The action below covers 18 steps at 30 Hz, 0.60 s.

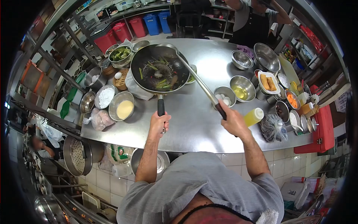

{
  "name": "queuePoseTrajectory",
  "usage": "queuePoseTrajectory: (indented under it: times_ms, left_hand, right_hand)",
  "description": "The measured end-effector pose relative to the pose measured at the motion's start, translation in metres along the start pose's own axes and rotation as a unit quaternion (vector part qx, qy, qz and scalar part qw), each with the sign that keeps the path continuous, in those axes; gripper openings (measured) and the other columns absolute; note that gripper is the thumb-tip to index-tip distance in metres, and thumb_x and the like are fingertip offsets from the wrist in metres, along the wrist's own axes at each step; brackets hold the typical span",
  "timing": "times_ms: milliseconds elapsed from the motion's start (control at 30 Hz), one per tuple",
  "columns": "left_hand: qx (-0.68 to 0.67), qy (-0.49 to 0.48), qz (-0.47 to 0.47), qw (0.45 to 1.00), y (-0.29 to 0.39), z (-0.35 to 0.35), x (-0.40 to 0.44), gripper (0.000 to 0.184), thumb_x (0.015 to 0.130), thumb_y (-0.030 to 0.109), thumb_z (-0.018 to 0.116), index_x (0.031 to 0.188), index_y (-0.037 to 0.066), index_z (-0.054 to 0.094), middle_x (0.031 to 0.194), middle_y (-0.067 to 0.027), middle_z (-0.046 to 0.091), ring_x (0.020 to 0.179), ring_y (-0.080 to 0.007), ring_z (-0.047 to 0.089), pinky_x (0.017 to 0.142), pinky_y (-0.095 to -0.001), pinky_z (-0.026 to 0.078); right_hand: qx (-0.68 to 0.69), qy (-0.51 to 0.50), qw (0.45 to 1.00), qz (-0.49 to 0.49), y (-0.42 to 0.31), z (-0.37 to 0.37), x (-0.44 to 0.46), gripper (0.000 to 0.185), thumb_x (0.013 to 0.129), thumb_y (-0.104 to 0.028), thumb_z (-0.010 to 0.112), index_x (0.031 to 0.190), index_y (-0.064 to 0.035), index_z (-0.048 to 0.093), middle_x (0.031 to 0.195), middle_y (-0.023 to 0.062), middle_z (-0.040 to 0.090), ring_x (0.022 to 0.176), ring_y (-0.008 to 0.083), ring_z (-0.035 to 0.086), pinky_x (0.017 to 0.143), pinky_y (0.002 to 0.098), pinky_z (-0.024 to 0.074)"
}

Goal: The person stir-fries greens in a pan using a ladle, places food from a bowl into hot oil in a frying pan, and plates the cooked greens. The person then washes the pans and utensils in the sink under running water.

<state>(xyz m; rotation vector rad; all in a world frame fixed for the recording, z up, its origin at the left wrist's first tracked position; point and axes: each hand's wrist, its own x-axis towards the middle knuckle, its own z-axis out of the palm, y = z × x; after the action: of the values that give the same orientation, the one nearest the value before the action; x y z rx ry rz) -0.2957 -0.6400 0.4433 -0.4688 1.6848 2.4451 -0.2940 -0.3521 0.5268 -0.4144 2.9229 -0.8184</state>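
My left hand (159, 123) is wrapped round the black handle of a dark wok (143, 59), which is raised over the steel table. Green stalks (162, 86) and oily dark bits cling to the wok's inside. In my right hand (235, 122) is the dark grip of a long metal ladle (200, 80). Its shaft runs up across the wok's right side, and its bowl end lies at the far rim. Close to my right hand stand a squeeze bottle (254, 117) of yellow liquid and a steel bowl (225, 93) with white eggs.
Left of the wok are bowls of white powder (107, 98), pale yellow batter (125, 109) and green vegetables (120, 54), plus a bagged pinkish item (101, 119). On the right sit steel bowls (242, 59) and a tray of golden rolls (267, 82). A person (250, 22) stands beyond the table.
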Motion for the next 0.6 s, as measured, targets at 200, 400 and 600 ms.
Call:
queuePoseTrajectory:
  times_ms: [200,400,600]
  left_hand:
    - [-0.002,-0.050,-0.009,0.999,-0.005,0.011,0.022,0.022,0.070,0.002,0.059,0.082,0.007,0.041,0.054,0.0015,0.041,0.037,-0.0062,0.038,0.031,-0.0228,0.030]
    - [-0.005,-0.047,0.001,0.999,-0.002,0.011,0.038,0.022,0.070,0.002,0.058,0.081,0.008,0.040,0.055,0.0019,0.041,0.037,-0.0058,0.036,0.031,-0.0227,0.029]
    - [0.014,-0.047,0.019,0.999,-0.005,0.018,0.051,0.023,0.070,0.002,0.059,0.082,0.008,0.040,0.055,0.0014,0.041,0.036,-0.0066,0.037,0.031,-0.0229,0.030]
  right_hand:
    - [0.000,-0.026,0.999,-0.045,-0.003,0.022,-0.004,0.073,0.066,-0.002,0.051,0.134,-0.0134,0.029,0.084,0.0221,0.059,0.077,0.0395,0.057,0.067,0.0473,0.0448]
    - [-0.248,-0.051,0.965,-0.071,0.024,-0.066,-0.038,0.070,0.070,-0.002,0.051,0.132,-0.0283,0.035,0.082,0.0133,0.058,0.066,0.0315,0.059,0.056,0.0421,0.0473]
    - [-0.269,0.052,0.956,-0.099,0.020,-0.066,0.025,0.070,0.069,0.000,0.051,0.131,-0.0279,0.037,0.078,0.0120,0.058,0.067,0.0290,0.059,0.056,0.0407,0.0473]
